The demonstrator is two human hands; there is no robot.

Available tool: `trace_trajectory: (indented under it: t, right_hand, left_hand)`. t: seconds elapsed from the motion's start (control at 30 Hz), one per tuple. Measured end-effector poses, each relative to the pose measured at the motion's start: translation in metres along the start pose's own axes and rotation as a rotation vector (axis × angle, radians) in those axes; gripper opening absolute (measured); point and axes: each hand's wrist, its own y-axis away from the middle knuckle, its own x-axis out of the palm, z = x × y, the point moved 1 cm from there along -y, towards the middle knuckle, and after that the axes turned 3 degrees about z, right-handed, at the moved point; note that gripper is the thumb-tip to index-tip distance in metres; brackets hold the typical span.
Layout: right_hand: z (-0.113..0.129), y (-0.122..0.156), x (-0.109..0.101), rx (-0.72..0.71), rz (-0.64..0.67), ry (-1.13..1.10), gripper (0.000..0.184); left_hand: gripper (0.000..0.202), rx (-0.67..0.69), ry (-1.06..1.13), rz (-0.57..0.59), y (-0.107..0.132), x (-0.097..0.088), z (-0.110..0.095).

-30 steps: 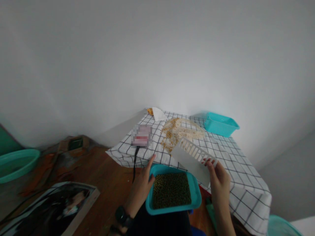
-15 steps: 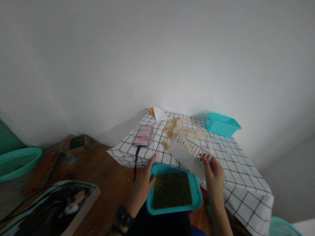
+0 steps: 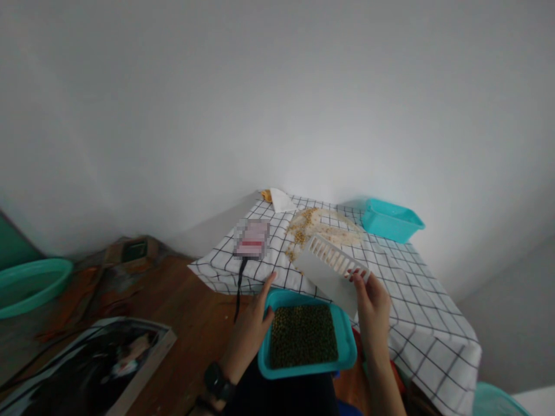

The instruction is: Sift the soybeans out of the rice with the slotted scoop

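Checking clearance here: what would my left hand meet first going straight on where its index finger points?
Likely the checked cloth, just beyond the left hand; depth is unclear, so it might pass above, toward the yellow grains.

Your left hand (image 3: 250, 332) holds the side of a turquoise tray (image 3: 346, 341) of small beans (image 3: 303, 338). Your right hand (image 3: 373, 306) grasps a tilted white slotted panel (image 3: 323, 274) beside it. On the cloth-covered tabletop (image 3: 416, 289), yellowish grains (image 3: 299, 236) lie scattered, a turquoise bin (image 3: 384, 224) to their right.

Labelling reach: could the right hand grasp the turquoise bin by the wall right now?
Probably not: the right hand holds the white slotted panel, and the turquoise bin stands farther back on the checked cloth.
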Motion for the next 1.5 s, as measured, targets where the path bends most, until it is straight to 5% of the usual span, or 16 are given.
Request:
trace_trajectory:
  t: [0.3,0.87,1.5]
  right_hand:
    - [0.004,-0.004,0.011,0.015,-0.094,0.099,0.041]
    - [0.004,0.012,-0.002,-0.008,-0.057,0.035,0.037]
    - [0.001,0.006,0.017,-0.098,-0.052,0.089,0.036]
  left_hand:
    - [0.070,0.016,-0.023,-0.014,0.000,0.001,0.003]
    - [0.071,-0.018,-0.027,-0.001,0.001,0.001,0.003]
    - [0.071,-0.036,-0.068,0.004,0.004,-0.002,-0.004]
